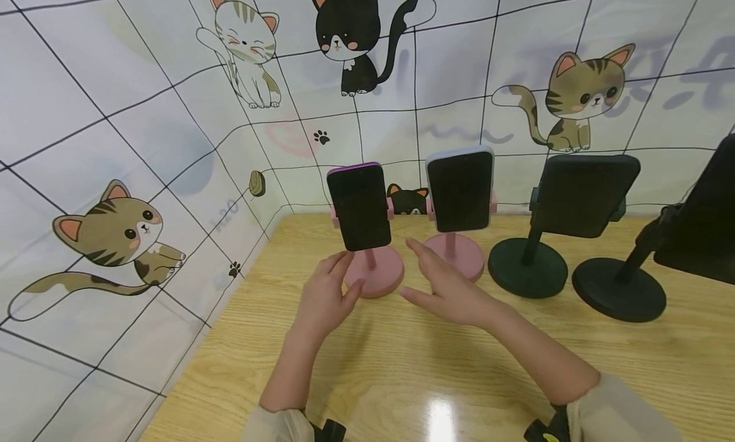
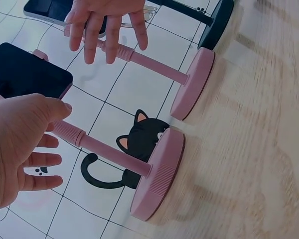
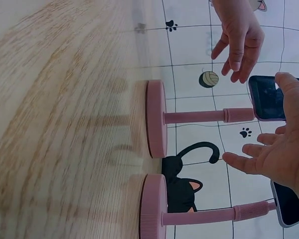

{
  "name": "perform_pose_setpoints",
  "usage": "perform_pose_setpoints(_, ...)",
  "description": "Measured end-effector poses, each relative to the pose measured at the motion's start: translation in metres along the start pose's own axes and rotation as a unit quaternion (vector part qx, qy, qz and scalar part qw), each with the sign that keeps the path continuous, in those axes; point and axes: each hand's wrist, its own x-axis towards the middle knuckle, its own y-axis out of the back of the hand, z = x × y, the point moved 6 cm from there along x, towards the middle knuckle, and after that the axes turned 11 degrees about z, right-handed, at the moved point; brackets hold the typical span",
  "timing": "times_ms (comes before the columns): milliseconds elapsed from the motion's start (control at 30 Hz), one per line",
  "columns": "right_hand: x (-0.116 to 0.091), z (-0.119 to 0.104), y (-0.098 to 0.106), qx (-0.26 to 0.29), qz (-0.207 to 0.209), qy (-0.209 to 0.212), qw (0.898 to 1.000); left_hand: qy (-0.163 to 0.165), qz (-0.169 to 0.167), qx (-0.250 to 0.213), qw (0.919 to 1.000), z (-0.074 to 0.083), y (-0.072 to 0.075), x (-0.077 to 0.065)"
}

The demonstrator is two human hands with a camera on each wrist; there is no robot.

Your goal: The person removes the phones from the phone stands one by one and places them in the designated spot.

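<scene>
A phone with a purple edge [image 1: 360,206] sits in a pink phone stand [image 1: 376,273] with a round base. My left hand [image 1: 326,292] is beside that stand on its left, fingers spread and relaxed. On the other side, my right hand [image 1: 450,289] reaches in with loosely straight fingers, between this stand and a second pink stand [image 1: 459,254] that bears a light-edged phone [image 1: 461,190]. In the left wrist view the left thumb [image 2: 60,107] overlaps the phone's lower edge; whether it touches I cannot tell. Neither hand grips anything.
Further right stand a dark green stand [image 1: 528,268] with a dark device [image 1: 588,193] and a black stand [image 1: 619,289] with a larger dark screen [image 1: 700,225]. All are on a wooden table [image 1: 379,378]. A cat-print wall cover [image 1: 143,155] rises behind and at the left.
</scene>
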Motion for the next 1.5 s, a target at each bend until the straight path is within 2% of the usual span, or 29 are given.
perform_pose_setpoints(333, 0.008, -0.006, 0.0, -0.013, 0.021, 0.019, 1.0, 0.013, 0.012, 0.013, 0.9998, -0.003, 0.006, 0.004)
perform_pose_setpoints(567, 0.015, -0.008, 0.002, 0.013, 0.022, 0.015, 1.0, 0.02, 0.029, 0.011, 0.9993, -0.004, 0.01, 0.009)
perform_pose_setpoints(800, 0.021, -0.012, 0.008, 0.037, 0.031, 0.009, 0.999, 0.027, 0.063, 0.028, 0.9973, -0.004, 0.016, 0.013)
perform_pose_setpoints(1000, 0.025, -0.015, 0.009, 0.066, 0.033, -0.007, 0.997, 0.034, 0.091, 0.016, 0.9951, -0.004, 0.023, 0.016)
perform_pose_setpoints(1200, 0.032, -0.018, 0.014, 0.092, 0.039, -0.022, 0.995, 0.061, 0.129, -0.024, 0.9895, -0.005, 0.028, 0.022)
perform_pose_setpoints(1367, 0.038, -0.02, 0.016, 0.116, 0.045, -0.024, 0.992, 0.065, 0.173, -0.081, 0.9794, -0.004, 0.032, 0.03)
perform_pose_setpoints(1500, 0.042, -0.021, 0.016, 0.125, 0.057, -0.026, 0.99, 0.085, 0.184, -0.131, 0.9705, -0.004, 0.034, 0.035)
